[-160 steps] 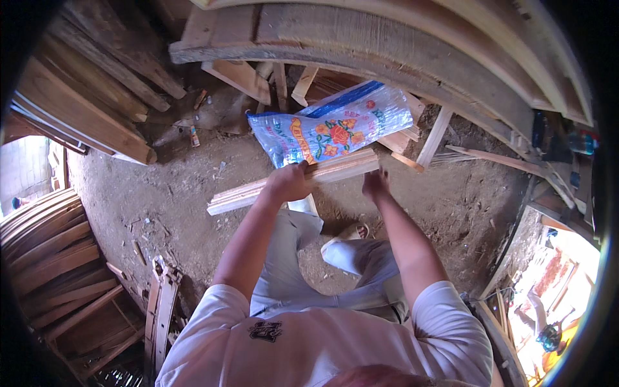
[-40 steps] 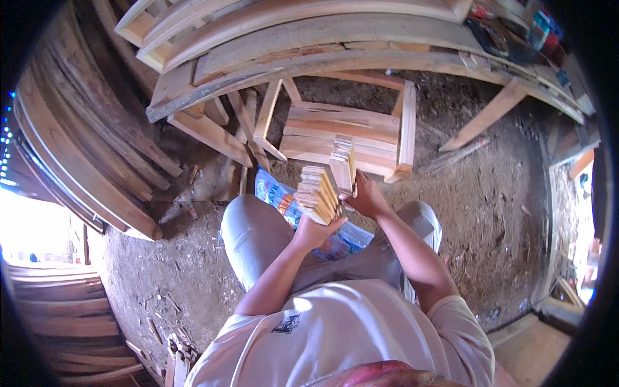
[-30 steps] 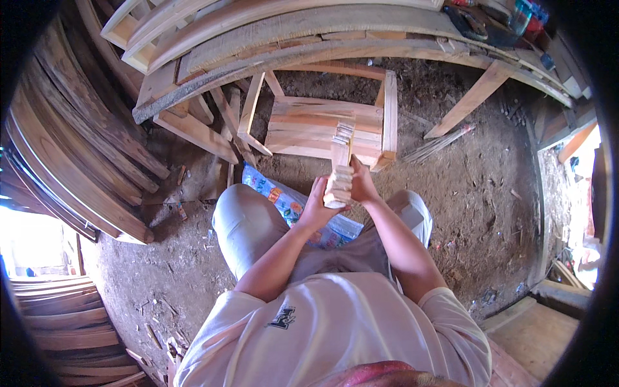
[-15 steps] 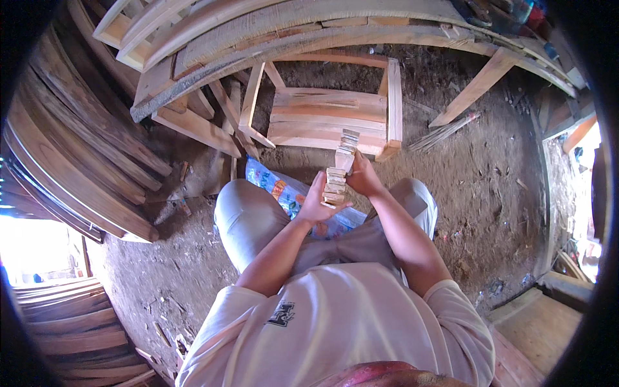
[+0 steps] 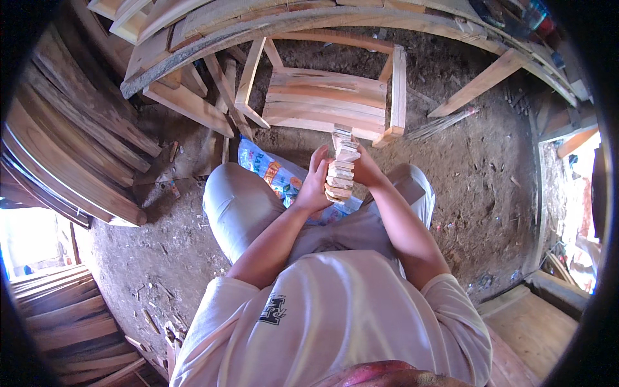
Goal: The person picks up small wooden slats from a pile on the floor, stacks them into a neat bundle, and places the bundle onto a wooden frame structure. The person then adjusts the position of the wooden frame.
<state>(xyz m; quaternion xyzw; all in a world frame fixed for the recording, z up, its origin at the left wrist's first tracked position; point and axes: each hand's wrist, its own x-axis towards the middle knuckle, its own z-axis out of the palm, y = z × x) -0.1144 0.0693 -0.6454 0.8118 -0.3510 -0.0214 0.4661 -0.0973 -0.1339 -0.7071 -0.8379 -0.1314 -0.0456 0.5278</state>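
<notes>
Between my two hands is a stack of small flat wood pieces point(image 5: 340, 170), held in a row above my lap. My left hand point(image 5: 314, 187) grips the lower, nearer part of the stack from the left, its thumb pointing away from me. On the far right side, my right hand point(image 5: 366, 169) is wrapped round the upper part; its fingers are mostly hidden behind the pieces. Below the hands, a blue printed plastic sack point(image 5: 261, 162) lies between my knees, partly covered by the left hand and the wood pieces.
A wooden frame with a slatted board point(image 5: 325, 100) stands on the dirt floor in front of me. Beyond it runs a long workbench point(image 5: 284, 19) with a slanted leg point(image 5: 477, 84). Stacked planks point(image 5: 71, 142) rise at the left. Thin sticks point(image 5: 445, 124) lie at the right.
The two parts of the stack have come together into one row between the hands. My right hand has moved slightly nearer the left one. The whole view has shifted a little.
</notes>
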